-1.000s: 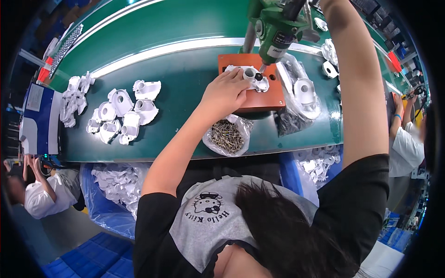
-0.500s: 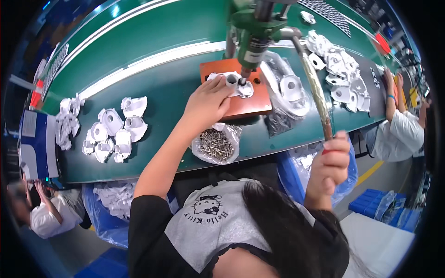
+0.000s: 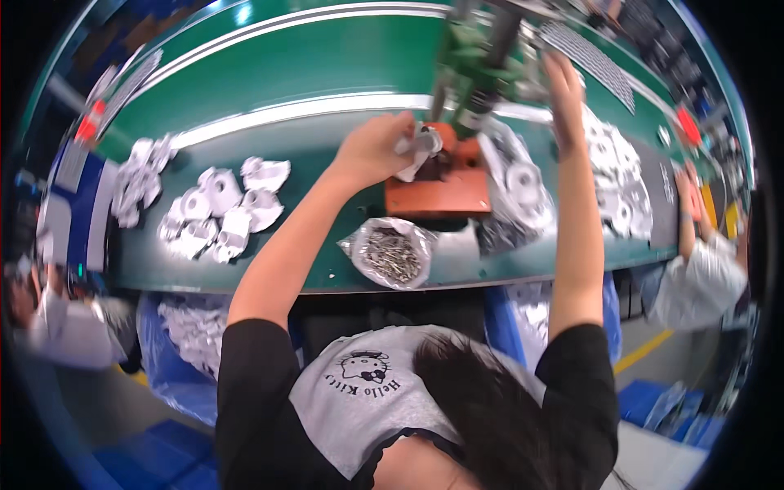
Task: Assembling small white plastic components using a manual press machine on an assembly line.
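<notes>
My left hand [image 3: 376, 153] is closed on a white plastic housing [image 3: 421, 152], lifted and tilted at the left side of an orange fixture block [image 3: 437, 198]. Its fingertips are partly hidden behind the part. Above the block stands a green hand press [image 3: 480, 77], blurred. My right hand [image 3: 565, 102] is raised beside the press head, smeared by motion; whether it grips the lever does not show. A plastic bag of small metal screws or pins [image 3: 392, 255] lies open in front of the block.
White housings [image 3: 220, 192] are grouped on the left of the green bench, with more housings [image 3: 612, 159] at right. A clear bag with a white part [image 3: 523, 184] lies beside the block. Lined blue bins [image 3: 188, 359] stand below the bench edge. Other people work at both sides.
My left hand has lifted the white housing off the fixture and moved left. My right hand has swung from the lowered lever's end up to beside the press head.
</notes>
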Tool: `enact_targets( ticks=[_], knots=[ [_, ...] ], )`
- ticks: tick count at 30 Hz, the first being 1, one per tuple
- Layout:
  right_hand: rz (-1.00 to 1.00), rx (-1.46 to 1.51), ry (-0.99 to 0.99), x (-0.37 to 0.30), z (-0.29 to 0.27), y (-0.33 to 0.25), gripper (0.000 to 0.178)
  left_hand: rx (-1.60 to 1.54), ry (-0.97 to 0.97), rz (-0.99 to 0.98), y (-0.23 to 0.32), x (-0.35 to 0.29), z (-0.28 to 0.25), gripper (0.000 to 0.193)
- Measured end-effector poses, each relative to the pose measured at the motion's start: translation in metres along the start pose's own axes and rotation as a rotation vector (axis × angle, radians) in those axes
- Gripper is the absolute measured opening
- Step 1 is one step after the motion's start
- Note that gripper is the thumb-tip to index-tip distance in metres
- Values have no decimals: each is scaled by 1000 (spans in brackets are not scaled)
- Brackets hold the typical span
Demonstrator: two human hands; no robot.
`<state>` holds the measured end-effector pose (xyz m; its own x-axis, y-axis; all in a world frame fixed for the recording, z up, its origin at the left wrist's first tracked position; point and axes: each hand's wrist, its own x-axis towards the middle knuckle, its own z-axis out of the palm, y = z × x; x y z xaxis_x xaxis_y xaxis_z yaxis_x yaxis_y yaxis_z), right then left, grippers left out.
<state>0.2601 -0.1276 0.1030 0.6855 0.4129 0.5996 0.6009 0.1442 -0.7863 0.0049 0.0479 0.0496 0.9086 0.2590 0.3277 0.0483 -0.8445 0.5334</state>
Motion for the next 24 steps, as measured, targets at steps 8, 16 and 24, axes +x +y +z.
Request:
enact_targets(
  ticks=[8,16,24],
  knots=[
    [217,-1080,-197,-103,-134,145,21,-312,426,-456,-62,58,22,33],
    [211,-1215,-98,-100,-132,156,28,-385,-49,-453,-38,54,9,39],
    [53,-1149,-20,-110,-136,128,26,-478,-372,-304,-9,26,-12,27]
  ],
)
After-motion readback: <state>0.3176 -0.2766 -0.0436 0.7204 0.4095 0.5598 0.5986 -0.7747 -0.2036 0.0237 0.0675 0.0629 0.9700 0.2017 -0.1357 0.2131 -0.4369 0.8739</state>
